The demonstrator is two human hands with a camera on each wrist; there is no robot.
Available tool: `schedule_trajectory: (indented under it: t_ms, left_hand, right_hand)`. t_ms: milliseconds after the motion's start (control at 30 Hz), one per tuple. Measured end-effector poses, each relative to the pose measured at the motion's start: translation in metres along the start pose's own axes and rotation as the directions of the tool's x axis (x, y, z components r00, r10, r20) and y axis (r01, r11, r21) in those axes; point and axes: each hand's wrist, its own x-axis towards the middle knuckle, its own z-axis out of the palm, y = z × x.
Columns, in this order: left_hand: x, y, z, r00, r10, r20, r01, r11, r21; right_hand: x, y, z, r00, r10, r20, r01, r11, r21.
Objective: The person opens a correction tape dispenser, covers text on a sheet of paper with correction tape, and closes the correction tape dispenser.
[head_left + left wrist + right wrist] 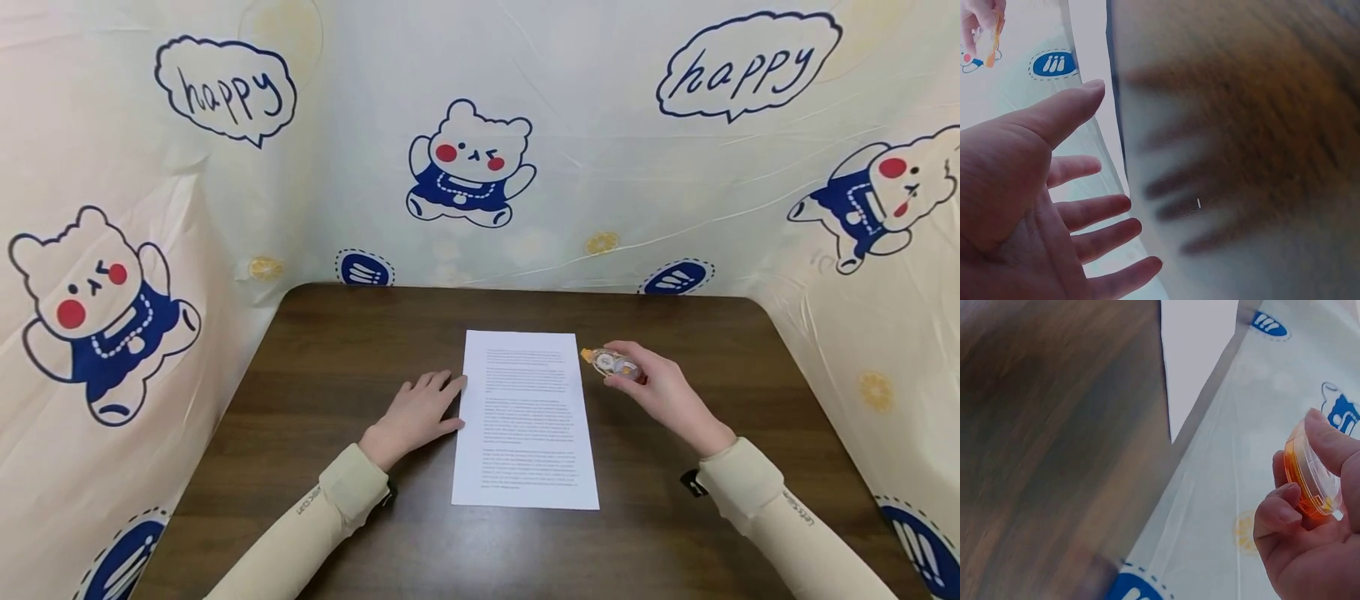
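Note:
A printed sheet of white paper (521, 417) lies flat in the middle of the dark table. Along its left edge is my left hand (422, 414), fingers spread and nearly straight, with the thumb and index fingertips at the edge; whether they press on it I cannot tell. In the left wrist view that hand (1054, 200) shows its palm side, holding nothing. Just right of the sheet, my right hand (660, 392) grips a clear correction tape (613, 364) with an orange tip pointing left towards the paper. The right wrist view shows thumb and curled fingers around the correction tape (1310, 475).
The brown wooden table (337, 333) has rounded far corners. A pale cloth (600, 192) printed with bears and the word "happy" hangs behind the table and along both sides.

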Motion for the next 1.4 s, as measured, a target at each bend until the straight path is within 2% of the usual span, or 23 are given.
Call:
schedule_trajectory:
  t_ms: [200, 400, 533, 667, 733, 833, 933, 1000, 1100, 1267, 1400]
  left_hand:
    - [-0.001, 0.001, 0.001, 1.0, -0.001, 0.012, 0.001, 1.0, 0.024]
    - [0.002, 0.003, 0.0, 1.0, 0.01, 0.002, -0.01, 0.999, 0.048]
    - [0.003, 0.005, -0.001, 0.998, 0.061, -0.035, -0.061, 0.998, 0.009]
    - [0.007, 0.013, -0.005, 0.987, 0.12, -0.104, -0.13, 0.988, -0.088]
    - [0.008, 0.018, -0.008, 0.98, 0.139, -0.144, -0.164, 0.97, -0.178]
    - [0.011, 0.028, -0.017, 0.964, 0.151, -0.218, -0.216, 0.925, -0.314]
    - [0.015, 0.039, -0.027, 0.936, 0.154, -0.316, -0.279, 0.872, -0.402]
    - [0.018, 0.045, -0.034, 0.914, 0.155, -0.375, -0.315, 0.853, -0.416]
    - [0.021, 0.052, -0.04, 0.892, 0.158, -0.424, -0.352, 0.831, -0.43]
    - [0.023, 0.057, -0.043, 0.891, 0.169, -0.422, -0.365, 0.819, -0.442]
    - [0.022, 0.058, -0.041, 0.881, 0.173, -0.44, -0.383, 0.807, -0.449]
  right_hand:
    - [-0.003, -0.014, 0.001, 0.998, -0.06, 0.036, 0.059, 0.997, 0.042]
    - [0.001, -0.027, -0.002, 0.995, -0.057, 0.087, 0.053, 0.997, 0.048]
    - [0.003, -0.037, -0.001, 0.992, -0.073, 0.105, 0.068, 0.996, 0.057]
    - [0.003, -0.045, 0.002, 0.988, -0.095, 0.126, 0.087, 0.994, 0.063]
    - [0.004, -0.048, 0.003, 0.986, -0.103, 0.133, 0.095, 0.993, 0.068]
    - [0.005, -0.053, 0.006, 0.984, -0.12, 0.135, 0.111, 0.991, 0.073]
    - [0.007, -0.057, 0.007, 0.981, -0.14, 0.138, 0.13, 0.988, 0.078]
    - [0.008, -0.059, 0.007, 0.978, -0.15, 0.143, 0.14, 0.987, 0.084]
    - [0.01, -0.063, 0.008, 0.975, -0.159, 0.154, 0.146, 0.985, 0.092]
    - [0.011, -0.069, 0.01, 0.971, -0.176, 0.162, 0.162, 0.982, 0.093]
    - [0.011, -0.072, 0.012, 0.969, -0.184, 0.166, 0.171, 0.981, 0.09]
